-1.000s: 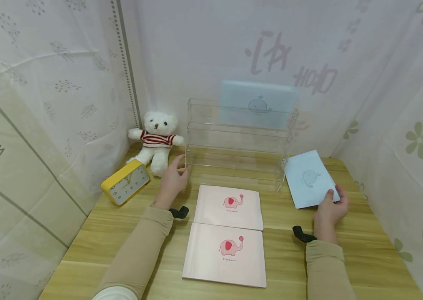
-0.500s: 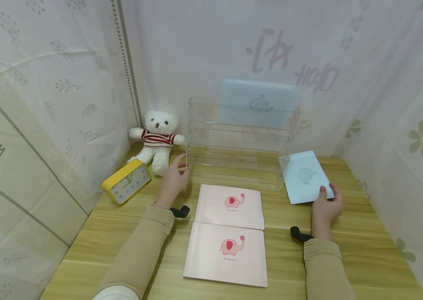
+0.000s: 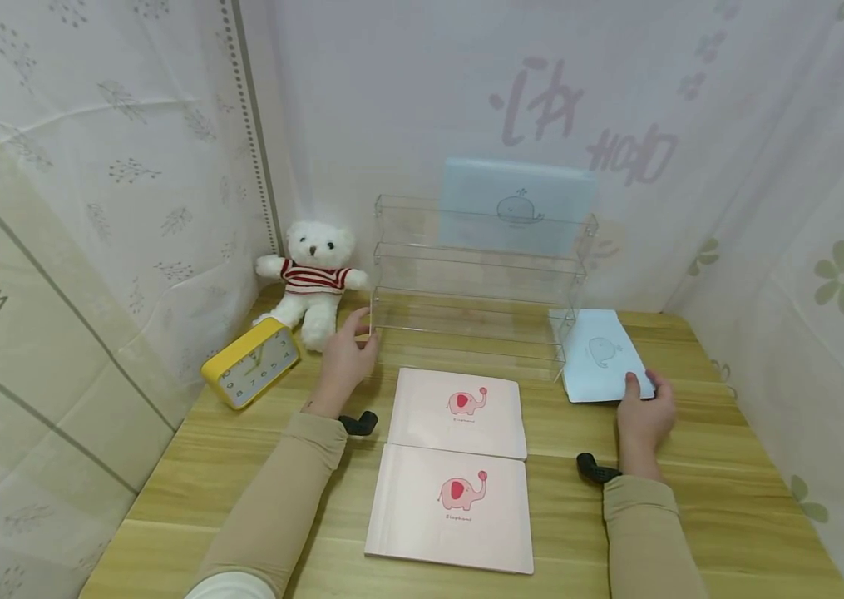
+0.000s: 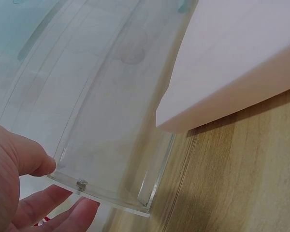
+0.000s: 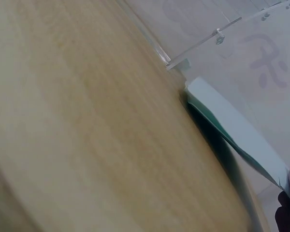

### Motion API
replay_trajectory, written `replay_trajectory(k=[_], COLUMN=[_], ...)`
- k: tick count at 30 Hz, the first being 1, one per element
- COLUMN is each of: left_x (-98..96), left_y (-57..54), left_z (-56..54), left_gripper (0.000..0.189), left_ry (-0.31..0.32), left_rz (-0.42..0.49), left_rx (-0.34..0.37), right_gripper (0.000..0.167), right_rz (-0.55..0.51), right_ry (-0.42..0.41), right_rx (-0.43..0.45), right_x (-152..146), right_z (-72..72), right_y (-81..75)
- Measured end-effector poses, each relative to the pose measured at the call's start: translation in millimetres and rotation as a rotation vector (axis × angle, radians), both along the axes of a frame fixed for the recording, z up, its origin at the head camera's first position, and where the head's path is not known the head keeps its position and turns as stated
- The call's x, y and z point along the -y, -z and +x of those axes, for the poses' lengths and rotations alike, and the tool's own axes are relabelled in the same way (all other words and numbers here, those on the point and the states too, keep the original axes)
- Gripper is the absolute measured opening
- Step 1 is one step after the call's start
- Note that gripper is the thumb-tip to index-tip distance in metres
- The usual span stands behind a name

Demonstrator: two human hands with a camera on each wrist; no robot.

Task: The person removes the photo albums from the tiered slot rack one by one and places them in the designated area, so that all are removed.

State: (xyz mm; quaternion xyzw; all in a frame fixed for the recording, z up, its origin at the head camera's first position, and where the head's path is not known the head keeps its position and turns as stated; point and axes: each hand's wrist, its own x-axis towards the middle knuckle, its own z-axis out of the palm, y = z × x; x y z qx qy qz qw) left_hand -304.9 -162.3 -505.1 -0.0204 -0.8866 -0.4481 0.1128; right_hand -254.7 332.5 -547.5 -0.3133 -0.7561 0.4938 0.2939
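Note:
My left hand (image 3: pixel 348 358) grips the left side panel of a clear acrylic tiered rack (image 3: pixel 466 320). In the left wrist view, its thumb lies inside the panel (image 4: pixel 104 195) and its fingers outside. At the rack's right end, my right hand (image 3: pixel 646 416) pinches the near right corner of a light blue whale booklet (image 3: pixel 601 353), thumb on top. The right wrist view shows this booklet (image 5: pixel 232 121) edge-on and slanting, the held end raised above the table and the far end close to the rack's foot. Another blue whale booklet (image 3: pixel 515 195) stands upright in the rack's top tier.
Two pink elephant booklets (image 3: pixel 459 416) lie one before the other in front of the rack. A white teddy bear (image 3: pixel 313 279) in a striped sweater sits at the back left, behind a yellow alarm clock (image 3: pixel 253 366). Patterned curtains (image 3: pixel 422 83) surround the wooden table (image 3: pixel 556 516).
My right hand has drawn the blue booklet leftward, turning it slightly, so its left edge now overlaps the rack's right end. The left hand has stayed on the rack's side panel.

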Motion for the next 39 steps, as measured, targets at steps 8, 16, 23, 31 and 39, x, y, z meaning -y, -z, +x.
replay_trajectory(k=[8, 16, 23, 31, 39], left_x=[-0.8, 0.0, 0.4, 0.8, -1.0], left_y=[-0.6, -0.5, 1.2, 0.4, -0.9], left_z=[0.2, 0.3, -0.8, -1.2, 0.3], left_gripper=[0.055, 0.054, 0.054, 0.053, 0.054], left_ry=[-0.007, -0.007, -0.002, -0.006, -0.012], left_rz=[0.001, -0.003, -0.004, -0.006, -0.002], left_rx=[0.001, -0.014, -0.022, -0.010, 0.003], right_gripper=[0.048, 0.052, 0.050, 0.048, 0.048], right_rz=[0.061, 0.114, 0.229, 0.275, 0.289], right_ry=[-0.045, -0.096, -0.123, -0.120, -0.130], right_rx=[0.043, 0.131, 0.189, 0.209, 0.249], right_x=[-0.8, -2.6, -2.7, 2.3, 4.6], right_z=[-1.3, -2.3, -3.0, -2.1, -0.7], right_y=[3.3, 6.3, 7.6, 3.1, -4.4])
